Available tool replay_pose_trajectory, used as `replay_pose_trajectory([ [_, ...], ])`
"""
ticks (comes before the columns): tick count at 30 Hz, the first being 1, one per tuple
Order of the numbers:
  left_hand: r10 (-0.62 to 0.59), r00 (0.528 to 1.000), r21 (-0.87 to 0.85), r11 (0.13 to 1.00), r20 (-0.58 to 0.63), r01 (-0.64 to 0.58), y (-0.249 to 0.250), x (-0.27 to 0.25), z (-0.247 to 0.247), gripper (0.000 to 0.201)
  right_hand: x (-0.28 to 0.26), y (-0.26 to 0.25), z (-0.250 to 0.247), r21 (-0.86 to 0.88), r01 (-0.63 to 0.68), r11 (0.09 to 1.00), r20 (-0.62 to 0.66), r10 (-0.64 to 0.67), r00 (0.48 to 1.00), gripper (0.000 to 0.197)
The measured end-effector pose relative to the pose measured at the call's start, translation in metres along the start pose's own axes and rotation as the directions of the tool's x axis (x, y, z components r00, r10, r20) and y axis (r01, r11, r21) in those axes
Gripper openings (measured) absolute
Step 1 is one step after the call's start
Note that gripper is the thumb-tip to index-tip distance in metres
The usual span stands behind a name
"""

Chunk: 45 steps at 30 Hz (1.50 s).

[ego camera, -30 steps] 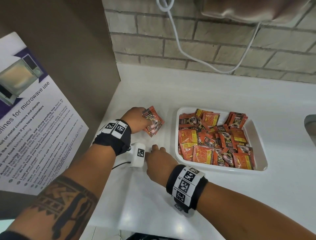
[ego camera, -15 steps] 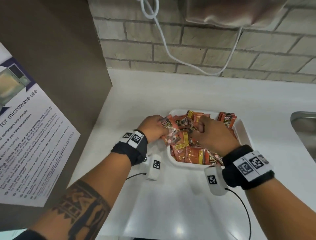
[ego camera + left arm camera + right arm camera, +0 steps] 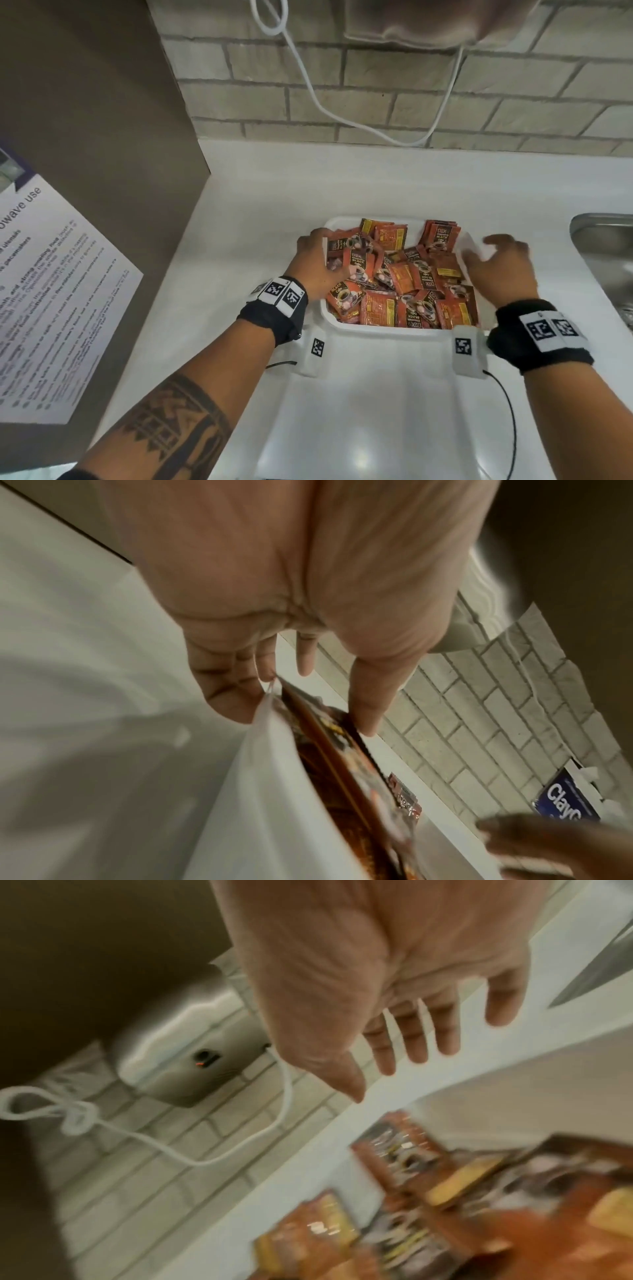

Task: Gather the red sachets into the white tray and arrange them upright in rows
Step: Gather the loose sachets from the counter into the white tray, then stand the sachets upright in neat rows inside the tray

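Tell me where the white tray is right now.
In the head view the white tray sits on the white counter between the left hand and right hand, left of the steel sink.

White tray [image 3: 394, 331] on white counter [image 3: 342, 192], filled with red sachets [image 3: 400, 284] lying in loose jumble, overlapping at mixed angles. Left hand [image 3: 317, 262] at tray's left edge, fingers over rim, touching sachets there. Right hand [image 3: 501, 265] at tray's right edge, fingers spread and relaxed, holding nothing. Black wristbands with white marker tags on both wrists. Brick wall [image 3: 376, 85] behind counter, white cable [image 3: 308, 78] looping down across it. Steel sink [image 3: 606, 253] at right edge. Printed microwave notice [image 3: 51, 301] at left.
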<state>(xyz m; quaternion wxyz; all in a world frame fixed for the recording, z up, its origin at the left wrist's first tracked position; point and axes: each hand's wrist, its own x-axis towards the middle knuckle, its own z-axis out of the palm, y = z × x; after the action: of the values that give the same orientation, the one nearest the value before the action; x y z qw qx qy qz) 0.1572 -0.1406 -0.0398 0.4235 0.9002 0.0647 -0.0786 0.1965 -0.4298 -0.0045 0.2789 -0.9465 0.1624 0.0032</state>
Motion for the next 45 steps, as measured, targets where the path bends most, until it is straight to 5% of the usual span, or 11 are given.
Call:
replay_pose_trajectory([
  [2, -0.024, 1.0, -0.021, 0.999, -0.016, 0.024, -0.004, 0.002, 0.0, 0.074, 0.014, 0.021, 0.0, -0.073, -0.141, 0.987, 0.082, 0.146, 0.986, 0.061],
  [5, -0.047, 0.999, -0.037, 0.998, -0.006, 0.047, -0.009, 0.004, -0.002, 0.073, 0.02, 0.029, 0.011, -0.034, -0.132, 0.991, 0.205, 0.137, 0.969, 0.058],
  [12, -0.126, 0.987, -0.086, 0.989, -0.098, 0.118, -0.028, 0.006, -0.017, 0.075, 0.013, 0.003, 0.046, 0.06, -0.014, 0.998, 0.177, 0.003, 0.984, 0.045],
  [24, -0.22, 0.938, -0.077, 0.975, -0.267, 0.207, -0.088, -0.008, -0.082, 0.075, -0.005, -0.062, 0.101, 0.082, 0.119, 0.99, 0.305, -0.138, 0.942, 0.053],
  [45, -0.159, 0.954, -0.064, 0.987, -0.253, 0.148, -0.107, -0.007, -0.095, 0.065, -0.021, -0.095, 0.127, 0.131, 0.127, 0.983, 0.245, -0.156, 0.957, 0.045],
])
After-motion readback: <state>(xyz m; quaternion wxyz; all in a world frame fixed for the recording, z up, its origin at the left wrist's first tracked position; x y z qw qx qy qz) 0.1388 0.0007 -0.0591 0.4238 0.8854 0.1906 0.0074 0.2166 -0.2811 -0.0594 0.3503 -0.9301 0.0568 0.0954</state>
